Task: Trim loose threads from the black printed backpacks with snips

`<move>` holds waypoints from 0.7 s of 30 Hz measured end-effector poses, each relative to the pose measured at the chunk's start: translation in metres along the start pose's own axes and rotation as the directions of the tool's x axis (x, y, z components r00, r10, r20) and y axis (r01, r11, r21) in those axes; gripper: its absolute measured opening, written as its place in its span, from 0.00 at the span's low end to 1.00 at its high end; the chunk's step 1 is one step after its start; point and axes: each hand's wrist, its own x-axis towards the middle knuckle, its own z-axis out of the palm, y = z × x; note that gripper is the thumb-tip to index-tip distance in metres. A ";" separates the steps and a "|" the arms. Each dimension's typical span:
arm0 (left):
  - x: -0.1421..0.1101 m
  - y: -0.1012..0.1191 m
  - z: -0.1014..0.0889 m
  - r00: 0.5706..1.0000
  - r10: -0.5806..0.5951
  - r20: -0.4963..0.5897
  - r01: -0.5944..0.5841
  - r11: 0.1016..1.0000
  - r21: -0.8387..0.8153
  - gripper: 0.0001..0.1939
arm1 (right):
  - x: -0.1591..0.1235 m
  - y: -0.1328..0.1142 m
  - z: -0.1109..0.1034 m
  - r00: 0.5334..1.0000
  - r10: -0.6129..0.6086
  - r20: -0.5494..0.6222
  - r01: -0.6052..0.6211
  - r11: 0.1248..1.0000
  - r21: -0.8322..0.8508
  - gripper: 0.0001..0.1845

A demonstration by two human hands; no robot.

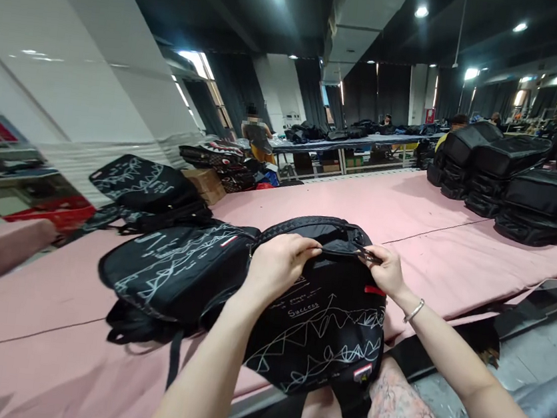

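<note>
A black backpack (316,321) with white scribbled lines and the word "Success" stands upright at the table edge, against my lap. Its top opening is partly unzipped, and dark lining shows inside. My left hand (283,260) pinches the front edge of that opening. At the opening's right end, my right hand (385,268) is closed on small dark metal scissors or a zipper pull; which of these it is I cannot tell. A second black backpack (171,264) with similar white print lies on its back to the left, touching the first.
Pink cloth covers the long table (310,199). More printed backpacks (145,184) and a cardboard box (204,186) sit at the far left. Black bags (537,185) are stacked at the right. A person (257,133) stands beyond the table, near a blue-topped bench (357,139).
</note>
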 end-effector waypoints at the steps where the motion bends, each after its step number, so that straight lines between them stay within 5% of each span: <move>1: 0.006 -0.003 -0.003 0.996 -0.038 0.080 0.040 0.999 -0.024 0.09 | 0.006 0.000 -0.002 0.995 0.081 0.066 -0.085 0.995 0.060 0.06; 5: 0.025 -0.010 -0.010 0.924 -0.157 0.349 0.221 0.963 -0.155 0.09 | 0.022 -0.001 -0.012 0.892 0.309 0.331 -0.390 0.896 0.214 0.13; 11: 0.031 -0.005 -0.014 0.823 -0.271 0.499 0.503 0.756 -0.419 0.09 | 0.031 -0.007 -0.020 0.688 0.481 0.544 -0.676 0.697 0.239 0.20; 21: 0.033 0.001 -0.030 0.770 -0.370 0.519 0.616 0.644 -0.454 0.17 | 0.035 -0.010 -0.021 0.655 0.494 0.572 -0.693 0.694 0.195 0.21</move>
